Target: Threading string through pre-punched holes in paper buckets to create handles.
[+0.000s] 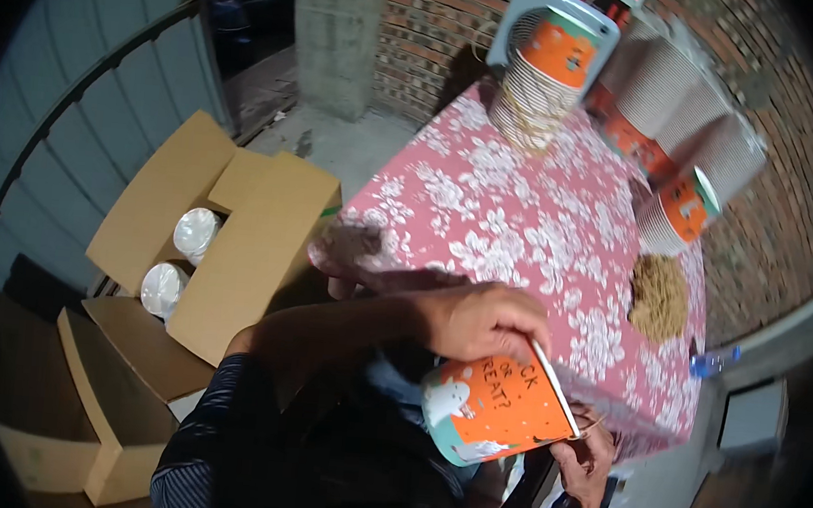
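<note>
An orange paper bucket (500, 405) with a white ghost, dark lettering and a teal base is tilted on its side in front of my body, its white rim toward the right. My left hand (492, 323) grips it at the upper end of the rim, fingers curled over the edge. At the lower end of the rim my right hand (586, 464) pinches the bucket's edge. A thin tan strand shows by the right fingers; where it attaches I cannot make out. The inside of the bucket faces away from view.
A table with a pink floral cloth (540, 250) lies ahead. On it stand a bucket stack (539, 88), a shorter stack (682, 214), plastic-wrapped stacks (663, 93) and a tan pile of strands (659, 298). Left is an open cardboard box (259, 252) with wrapped stacks; a bottle (715, 361) is at right.
</note>
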`<control>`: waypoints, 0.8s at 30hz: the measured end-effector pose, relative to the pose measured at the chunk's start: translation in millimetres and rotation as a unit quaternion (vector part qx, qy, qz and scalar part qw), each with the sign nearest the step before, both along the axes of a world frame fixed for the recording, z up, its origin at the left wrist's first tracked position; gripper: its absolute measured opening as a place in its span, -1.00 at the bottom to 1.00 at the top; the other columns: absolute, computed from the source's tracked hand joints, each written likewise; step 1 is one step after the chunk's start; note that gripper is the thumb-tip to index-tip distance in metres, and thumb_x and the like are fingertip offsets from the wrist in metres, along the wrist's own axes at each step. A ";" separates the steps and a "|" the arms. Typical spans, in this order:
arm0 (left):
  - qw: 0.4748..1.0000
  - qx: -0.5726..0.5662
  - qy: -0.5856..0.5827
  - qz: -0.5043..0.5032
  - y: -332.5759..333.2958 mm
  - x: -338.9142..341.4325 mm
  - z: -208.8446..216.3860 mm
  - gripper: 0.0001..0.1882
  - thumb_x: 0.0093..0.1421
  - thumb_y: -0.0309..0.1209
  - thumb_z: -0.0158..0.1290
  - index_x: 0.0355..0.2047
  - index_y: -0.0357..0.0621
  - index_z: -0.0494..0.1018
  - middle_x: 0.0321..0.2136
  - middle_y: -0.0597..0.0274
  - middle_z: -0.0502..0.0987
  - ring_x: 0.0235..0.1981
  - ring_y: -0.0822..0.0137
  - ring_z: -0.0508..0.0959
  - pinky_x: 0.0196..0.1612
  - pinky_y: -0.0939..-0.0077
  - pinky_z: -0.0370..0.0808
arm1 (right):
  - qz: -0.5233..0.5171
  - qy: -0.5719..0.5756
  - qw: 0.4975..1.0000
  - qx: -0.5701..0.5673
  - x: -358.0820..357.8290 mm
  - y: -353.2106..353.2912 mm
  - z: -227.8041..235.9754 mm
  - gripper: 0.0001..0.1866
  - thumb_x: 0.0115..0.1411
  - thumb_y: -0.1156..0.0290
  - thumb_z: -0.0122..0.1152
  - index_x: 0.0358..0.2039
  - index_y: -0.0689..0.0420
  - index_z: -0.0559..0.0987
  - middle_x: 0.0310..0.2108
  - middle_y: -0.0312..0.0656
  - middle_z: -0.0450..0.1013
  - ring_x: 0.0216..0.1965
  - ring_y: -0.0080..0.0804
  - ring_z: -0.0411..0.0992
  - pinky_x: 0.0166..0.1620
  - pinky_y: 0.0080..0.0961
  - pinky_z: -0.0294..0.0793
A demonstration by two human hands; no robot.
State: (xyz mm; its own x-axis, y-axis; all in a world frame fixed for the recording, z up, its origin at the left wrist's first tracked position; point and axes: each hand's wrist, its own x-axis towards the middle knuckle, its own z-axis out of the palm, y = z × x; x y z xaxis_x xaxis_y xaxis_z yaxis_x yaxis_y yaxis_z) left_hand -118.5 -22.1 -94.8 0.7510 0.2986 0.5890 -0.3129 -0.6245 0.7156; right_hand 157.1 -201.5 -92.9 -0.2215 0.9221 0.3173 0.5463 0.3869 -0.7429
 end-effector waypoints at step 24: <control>0.759 0.352 -0.138 0.530 310.9 -1.4 150.1 -0.57 0.25 -0.51 0.12 0.13 -0.29 0.39 0.08 -0.13 0.51 0.13 -0.16 0.49 0.21 0.14 0.42 | 0.043 0.588 0.795 -0.139 -25.1 598.9 119.8 -0.68 0.47 0.44 0.03 0.09 0.42 0.41 0.00 0.08 0.50 0.04 -0.09 0.57 0.05 -0.31 0.75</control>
